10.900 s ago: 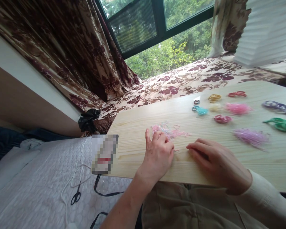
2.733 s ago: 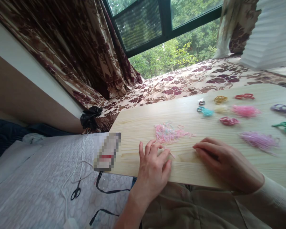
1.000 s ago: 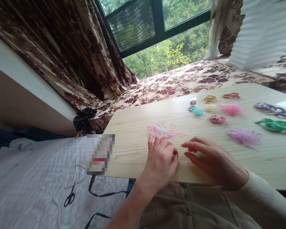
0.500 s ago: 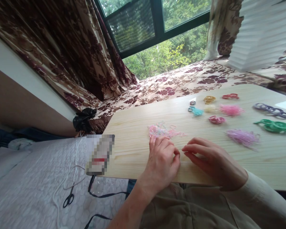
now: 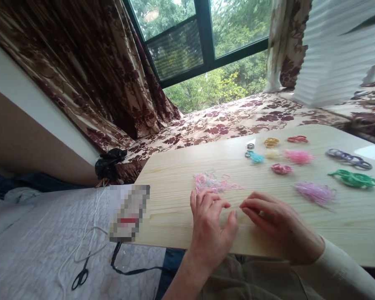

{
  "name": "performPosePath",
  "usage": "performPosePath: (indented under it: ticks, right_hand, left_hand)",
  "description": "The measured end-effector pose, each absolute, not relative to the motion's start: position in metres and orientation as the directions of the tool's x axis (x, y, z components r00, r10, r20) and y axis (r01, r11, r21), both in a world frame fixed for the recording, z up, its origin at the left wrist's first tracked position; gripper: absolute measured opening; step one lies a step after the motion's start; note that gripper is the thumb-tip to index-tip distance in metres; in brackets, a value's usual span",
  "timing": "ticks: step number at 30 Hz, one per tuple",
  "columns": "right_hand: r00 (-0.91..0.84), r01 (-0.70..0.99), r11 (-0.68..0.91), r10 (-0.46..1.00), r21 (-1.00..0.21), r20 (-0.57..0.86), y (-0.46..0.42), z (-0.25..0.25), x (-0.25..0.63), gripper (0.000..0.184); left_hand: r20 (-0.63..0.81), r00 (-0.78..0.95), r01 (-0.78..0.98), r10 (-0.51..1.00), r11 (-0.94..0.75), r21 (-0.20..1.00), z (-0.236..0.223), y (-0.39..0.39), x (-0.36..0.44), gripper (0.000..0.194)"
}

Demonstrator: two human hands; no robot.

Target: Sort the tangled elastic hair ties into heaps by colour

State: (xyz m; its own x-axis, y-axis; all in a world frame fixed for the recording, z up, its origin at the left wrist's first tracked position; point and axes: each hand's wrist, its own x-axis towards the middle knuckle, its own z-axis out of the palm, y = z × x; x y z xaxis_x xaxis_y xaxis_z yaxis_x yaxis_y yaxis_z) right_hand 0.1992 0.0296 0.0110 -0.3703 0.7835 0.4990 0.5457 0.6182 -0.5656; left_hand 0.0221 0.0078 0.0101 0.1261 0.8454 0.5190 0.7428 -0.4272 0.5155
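My left hand (image 5: 211,227) hovers over the wooden board, thumb and forefinger apart, with nothing visible between them. Just beyond its fingertips lies a loose pile of thin pink and pale blue elastic bands (image 5: 208,182). To its right, my right hand (image 5: 279,227) has its thumb and fingers pinched together; whatever is between them is too small to make out. Past the right hand are a heap of lilac elastic bands (image 5: 315,193), a bundle of green hair ties (image 5: 354,178) and some pink hair ties (image 5: 281,168).
Bright pink bands (image 5: 299,157), blue bands (image 5: 256,157), yellow hair ties (image 5: 271,143), red hair ties (image 5: 297,139) and dark purple ones (image 5: 350,158) sit farther back on the board (image 5: 171,171). A pixelated object (image 5: 129,214) is at its left edge. Scissors (image 5: 80,278) lie at lower left.
My left thumb and forefinger have spread apart from their earlier closed position. The right hand remains pinched beside it. The whole view has tilted slightly upward.
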Motion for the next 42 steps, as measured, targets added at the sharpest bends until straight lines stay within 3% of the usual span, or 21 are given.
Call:
performPosePath:
  ticks: [16,42]
  right_hand:
    - [-0.399,0.545,0.591,0.807,-0.595,0.436,0.031,0.006,0.2,0.031]
    - [-0.383,0.549,0.548,0.836,-0.632,0.392,0.035,0.004,0.2,0.029]
  left_hand:
    - [0.48,0.114,0.681,0.87,-0.42,0.6,0.008,0.004,0.023,0.019]
    - [0.445,0.185,0.756,0.876,-0.417,0.505,0.004,0.008,0.025,0.015]
